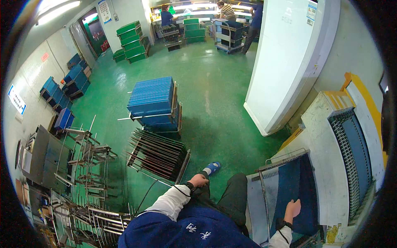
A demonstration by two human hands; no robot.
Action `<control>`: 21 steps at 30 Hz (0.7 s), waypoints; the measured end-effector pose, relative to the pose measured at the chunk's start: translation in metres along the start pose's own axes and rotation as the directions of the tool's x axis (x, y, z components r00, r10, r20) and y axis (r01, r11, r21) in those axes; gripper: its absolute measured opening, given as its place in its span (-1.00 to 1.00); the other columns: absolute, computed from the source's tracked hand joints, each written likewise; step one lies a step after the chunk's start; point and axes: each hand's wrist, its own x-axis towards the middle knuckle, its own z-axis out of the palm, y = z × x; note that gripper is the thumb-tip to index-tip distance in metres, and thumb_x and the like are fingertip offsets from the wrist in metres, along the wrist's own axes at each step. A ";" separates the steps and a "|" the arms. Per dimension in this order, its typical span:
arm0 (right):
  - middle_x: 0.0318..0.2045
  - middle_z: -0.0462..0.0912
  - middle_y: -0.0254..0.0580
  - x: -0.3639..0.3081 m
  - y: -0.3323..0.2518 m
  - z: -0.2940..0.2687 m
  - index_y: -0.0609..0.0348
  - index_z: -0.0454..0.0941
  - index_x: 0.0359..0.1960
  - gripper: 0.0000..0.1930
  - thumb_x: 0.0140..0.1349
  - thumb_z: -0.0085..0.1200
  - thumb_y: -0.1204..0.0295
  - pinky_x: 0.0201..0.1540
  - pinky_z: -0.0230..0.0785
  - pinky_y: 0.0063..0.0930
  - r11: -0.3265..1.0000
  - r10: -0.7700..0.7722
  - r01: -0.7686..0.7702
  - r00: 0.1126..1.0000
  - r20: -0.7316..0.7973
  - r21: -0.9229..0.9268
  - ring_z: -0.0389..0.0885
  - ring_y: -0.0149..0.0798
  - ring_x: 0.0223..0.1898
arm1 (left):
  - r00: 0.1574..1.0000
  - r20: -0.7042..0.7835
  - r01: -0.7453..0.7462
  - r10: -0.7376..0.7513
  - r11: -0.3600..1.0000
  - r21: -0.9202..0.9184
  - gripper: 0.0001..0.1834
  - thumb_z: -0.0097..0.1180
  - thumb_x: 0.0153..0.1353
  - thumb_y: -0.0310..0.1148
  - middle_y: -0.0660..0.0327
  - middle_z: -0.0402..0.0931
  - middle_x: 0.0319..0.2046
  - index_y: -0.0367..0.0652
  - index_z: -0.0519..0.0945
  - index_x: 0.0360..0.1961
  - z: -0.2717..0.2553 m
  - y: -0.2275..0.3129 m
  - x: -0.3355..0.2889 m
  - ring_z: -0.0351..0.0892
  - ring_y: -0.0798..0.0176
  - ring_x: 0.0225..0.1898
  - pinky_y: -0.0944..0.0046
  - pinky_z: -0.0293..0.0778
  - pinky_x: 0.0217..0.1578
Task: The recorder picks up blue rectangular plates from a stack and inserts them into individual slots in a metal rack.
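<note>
At far left a blue-and-white sign (17,99) hangs on the wall, with a small red-and-white label (45,57) beyond it; neither can be made out clearly. The metal frames (89,155) below have bare rods sticking out, so a sleeve or leg passing close could catch. A poster (104,11) on the back wall is too small to read. The rod-filled rack (155,153) stands on the floor just beside the person's leg; a careless step could knock it, and the thin dark cord (145,197) near it might snag. The blue stack (151,97) behind could shift if bumped. The left grip (199,180) is half curled near the knee; whether it has hold of anything, I cannot tell. White characters are printed on the blue top (165,227). At right, the right grip (293,208) is loosely curled over the blue sheet (292,177), which lies beneath the metal bar (265,196); its contents, if any, are unclear. Pressing unevenly could bend the sheet or pinch fingers at the bar. The white cabinet (285,53) bears a blue-and-white sticker (311,12), its print tiny.
</note>
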 end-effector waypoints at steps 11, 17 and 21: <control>-0.23 0.59 0.07 -0.003 -0.003 -0.006 0.27 0.47 -0.13 -0.67 0.11 0.06 0.32 -0.19 0.41 -0.11 1.000 -0.001 0.001 1.000 0.007 -0.016 0.56 0.07 -0.18 | 0.998 0.056 0.004 -0.010 0.995 0.100 -0.60 0.14 0.05 -0.09 0.15 0.61 -0.52 -0.29 0.63 -0.34 -0.003 0.004 0.001 0.59 0.22 -0.51 0.25 0.50 -0.40; -0.27 0.59 0.05 0.002 0.006 0.009 0.22 0.47 -0.11 -0.66 0.11 0.06 0.30 -0.23 0.42 -0.12 0.998 -0.021 0.019 0.999 -0.046 -0.055 0.58 0.04 -0.23 | 0.998 0.039 0.042 -0.044 0.998 0.043 -0.63 0.15 0.07 -0.15 0.14 0.61 -0.53 -0.31 0.62 -0.35 -0.002 0.005 -0.001 0.58 0.26 -0.54 0.27 0.50 -0.46; -0.26 0.59 0.05 0.006 0.011 0.014 0.22 0.47 -0.10 -0.64 0.11 0.07 0.28 -0.24 0.43 -0.12 0.997 -0.028 0.026 0.999 -0.032 -0.066 0.58 0.04 -0.23 | 0.998 0.043 0.045 -0.046 0.999 0.025 -0.63 0.17 0.06 -0.15 0.14 0.61 -0.52 -0.32 0.62 -0.36 -0.002 0.010 -0.004 0.57 0.27 -0.55 0.28 0.48 -0.50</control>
